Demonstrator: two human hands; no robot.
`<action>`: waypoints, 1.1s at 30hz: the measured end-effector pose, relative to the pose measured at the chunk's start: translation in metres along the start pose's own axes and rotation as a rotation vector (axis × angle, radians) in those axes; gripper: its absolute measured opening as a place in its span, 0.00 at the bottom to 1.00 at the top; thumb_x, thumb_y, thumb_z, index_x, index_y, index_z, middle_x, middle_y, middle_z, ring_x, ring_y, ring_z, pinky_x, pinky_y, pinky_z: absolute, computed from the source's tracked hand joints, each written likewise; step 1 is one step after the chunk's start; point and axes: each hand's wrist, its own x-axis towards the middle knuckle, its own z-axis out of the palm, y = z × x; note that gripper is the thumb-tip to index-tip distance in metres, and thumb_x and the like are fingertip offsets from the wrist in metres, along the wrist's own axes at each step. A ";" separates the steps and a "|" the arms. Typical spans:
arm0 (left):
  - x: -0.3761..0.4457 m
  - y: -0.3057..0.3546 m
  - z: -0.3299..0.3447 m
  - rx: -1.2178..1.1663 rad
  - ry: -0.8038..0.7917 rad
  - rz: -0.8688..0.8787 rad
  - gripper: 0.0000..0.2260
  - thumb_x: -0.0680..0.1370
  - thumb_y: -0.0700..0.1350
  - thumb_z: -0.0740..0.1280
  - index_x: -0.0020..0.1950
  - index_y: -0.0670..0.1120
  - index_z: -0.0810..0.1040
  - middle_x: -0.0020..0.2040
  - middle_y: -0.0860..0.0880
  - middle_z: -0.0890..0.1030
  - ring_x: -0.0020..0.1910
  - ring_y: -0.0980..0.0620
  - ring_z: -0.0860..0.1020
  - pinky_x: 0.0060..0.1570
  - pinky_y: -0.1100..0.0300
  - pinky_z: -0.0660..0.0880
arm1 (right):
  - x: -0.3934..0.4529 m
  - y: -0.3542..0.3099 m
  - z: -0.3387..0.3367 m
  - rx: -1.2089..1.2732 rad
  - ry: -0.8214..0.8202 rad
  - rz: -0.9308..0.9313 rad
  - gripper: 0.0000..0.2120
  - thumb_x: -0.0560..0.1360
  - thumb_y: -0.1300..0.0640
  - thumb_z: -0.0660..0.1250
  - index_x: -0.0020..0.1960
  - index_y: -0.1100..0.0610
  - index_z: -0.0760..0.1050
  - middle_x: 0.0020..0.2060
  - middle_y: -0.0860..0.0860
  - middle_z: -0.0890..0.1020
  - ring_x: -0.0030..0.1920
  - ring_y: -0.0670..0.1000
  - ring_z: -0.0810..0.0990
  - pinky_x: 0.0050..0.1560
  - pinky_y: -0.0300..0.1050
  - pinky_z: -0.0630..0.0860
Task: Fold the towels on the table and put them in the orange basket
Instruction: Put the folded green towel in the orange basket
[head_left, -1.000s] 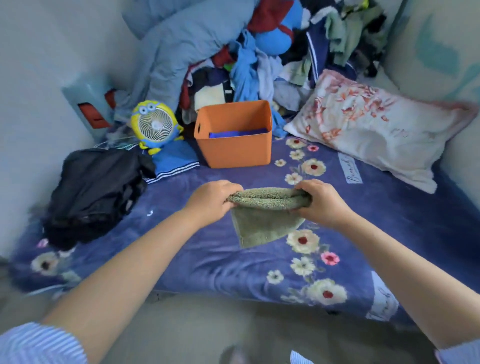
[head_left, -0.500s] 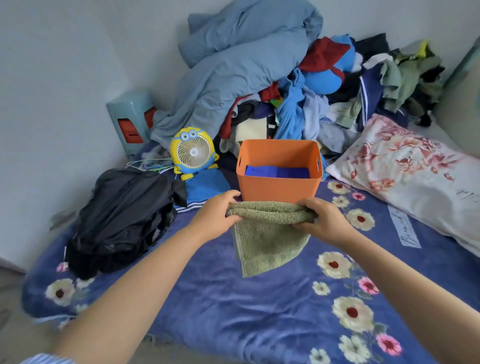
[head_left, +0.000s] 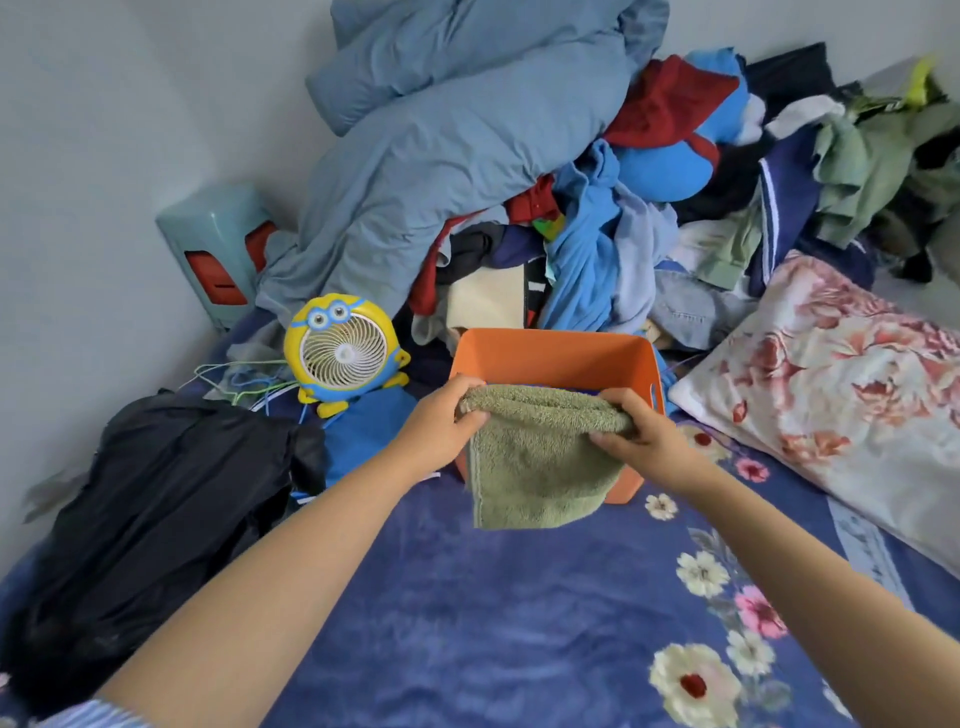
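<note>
over the near rim of the orange basket (head_left: 558, 353) at the bed's far edge, left hand (head_left: 441, 426) and right hand (head_left: 636, 436) grip the folded green towel (head_left: 535, 467), which i judge needs lowering inside next.

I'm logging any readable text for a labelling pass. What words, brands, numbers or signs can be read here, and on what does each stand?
None can be read.
Blue floral bedspread: script lettering on its pale strips, too blurred to read.
Yellow cartoon fan: a face only, no text.
Orange basket, green towel: no text visible.
</note>
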 end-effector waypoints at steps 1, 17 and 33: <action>0.009 0.000 0.001 -0.038 0.011 -0.014 0.13 0.79 0.42 0.62 0.63 0.43 0.70 0.43 0.48 0.73 0.38 0.54 0.72 0.39 0.62 0.68 | 0.009 0.001 -0.002 0.008 0.020 0.002 0.14 0.74 0.62 0.66 0.50 0.47 0.65 0.39 0.46 0.72 0.36 0.46 0.70 0.40 0.27 0.68; 0.258 -0.055 0.114 -0.384 -0.073 -0.291 0.08 0.79 0.46 0.62 0.44 0.43 0.69 0.39 0.47 0.71 0.41 0.51 0.68 0.36 0.62 0.63 | 0.206 0.137 -0.027 -0.093 0.043 0.308 0.18 0.76 0.61 0.63 0.65 0.56 0.67 0.49 0.53 0.73 0.48 0.50 0.70 0.37 0.30 0.65; 0.354 -0.125 0.257 -0.251 -0.223 -0.539 0.19 0.80 0.49 0.59 0.59 0.34 0.72 0.60 0.36 0.75 0.60 0.39 0.74 0.57 0.50 0.71 | 0.281 0.298 0.043 -0.203 0.204 0.838 0.23 0.77 0.56 0.62 0.69 0.62 0.61 0.66 0.61 0.70 0.66 0.61 0.68 0.64 0.46 0.64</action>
